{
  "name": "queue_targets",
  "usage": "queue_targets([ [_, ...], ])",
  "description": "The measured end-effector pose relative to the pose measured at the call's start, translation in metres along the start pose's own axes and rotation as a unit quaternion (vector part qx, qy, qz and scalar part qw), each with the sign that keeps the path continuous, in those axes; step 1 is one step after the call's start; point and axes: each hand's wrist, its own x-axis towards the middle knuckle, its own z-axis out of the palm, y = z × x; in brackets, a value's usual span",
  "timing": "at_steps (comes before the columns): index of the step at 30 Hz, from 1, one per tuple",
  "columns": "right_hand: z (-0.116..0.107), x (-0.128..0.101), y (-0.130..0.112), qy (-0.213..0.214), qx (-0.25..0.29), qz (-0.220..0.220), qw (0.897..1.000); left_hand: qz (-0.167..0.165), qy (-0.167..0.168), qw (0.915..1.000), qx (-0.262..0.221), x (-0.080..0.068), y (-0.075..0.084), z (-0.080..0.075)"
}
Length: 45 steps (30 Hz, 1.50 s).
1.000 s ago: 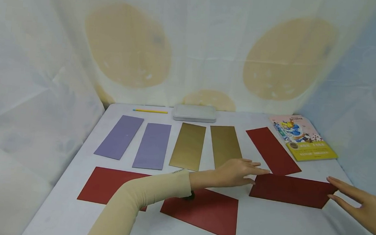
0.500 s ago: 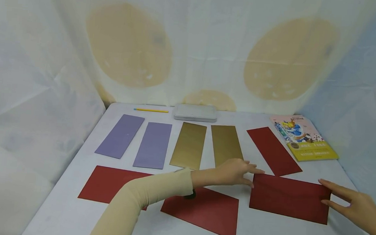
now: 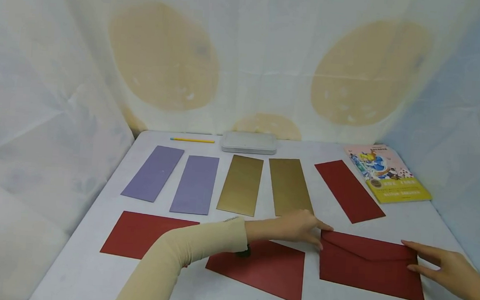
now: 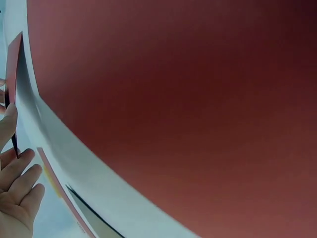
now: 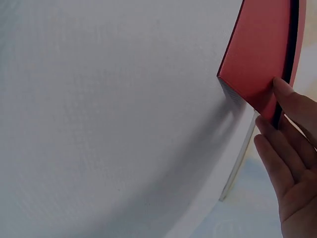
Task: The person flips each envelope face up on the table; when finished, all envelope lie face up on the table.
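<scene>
A red envelope (image 3: pixel 367 275) is stretched between both hands over the right front of the table, its pointed flap line facing me. My left hand (image 3: pixel 299 226) pinches the envelope's upper left corner. Thumb and fingers of my right hand (image 3: pixel 450 271) grip its right end. In the right wrist view the envelope (image 5: pixel 255 54) stands tilted above the white surface, thumb on one face and fingers behind. The left wrist view is mostly filled by another red envelope (image 4: pixel 163 129) below the wrist, with the left hand (image 4: pixel 20 188) at the edge.
Two red envelopes (image 3: pixel 271 273) lie at the front, partly under the left sleeve (image 3: pixel 200 240). Behind are two purple envelopes (image 3: pixel 152 174), two gold ones (image 3: pixel 241 185) and a narrow red one (image 3: pixel 347 190). A pencil (image 3: pixel 192 140), a case (image 3: pixel 249 143) and a book (image 3: pixel 388 174) line the back.
The held envelope has tipped and come nearer the front, so its flap line now shows. Both hands have moved slightly down with it, the right one also a little left.
</scene>
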Motion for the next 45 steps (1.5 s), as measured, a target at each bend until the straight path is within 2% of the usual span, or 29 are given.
queue_targets([
  [9, 0.003, 0.005, 0.005, -0.026, 0.013, 0.006, 1.0, 0.011, -0.003, 0.9998, -0.016, 0.001, -0.002, 0.011],
  [15, 0.008, 0.004, 0.005, -0.033, 0.023, 0.026, 0.999, 0.012, 0.009, 0.9998, -0.015, -0.001, -0.004, 0.017],
  [19, 0.008, 0.003, 0.004, -0.042, 0.033, 0.043, 0.998, 0.012, 0.01, 0.9998, -0.009, -0.003, -0.007, 0.021],
  [22, 0.006, 0.0, 0.001, -0.05, 0.032, 0.056, 0.997, 0.012, -0.002, 0.9999, 0.008, -0.009, -0.007, 0.02],
  [25, 0.005, -0.005, -0.004, -0.044, 0.023, 0.05, 0.998, 0.011, -0.03, 0.9994, 0.016, -0.02, -0.003, 0.017],
  [30, 0.004, -0.012, -0.009, -0.031, 0.007, 0.018, 0.999, 0.023, -0.07, 0.9972, -0.011, -0.032, 0.005, 0.013],
  [37, 0.008, -0.011, -0.009, -0.033, -0.007, -0.005, 0.999, 0.053, -0.079, 0.9954, -0.016, -0.038, 0.009, 0.013],
  [45, 0.01, -0.007, -0.008, -0.035, -0.01, -0.007, 0.999, 0.052, -0.077, 0.9955, -0.016, -0.041, 0.01, 0.012],
])
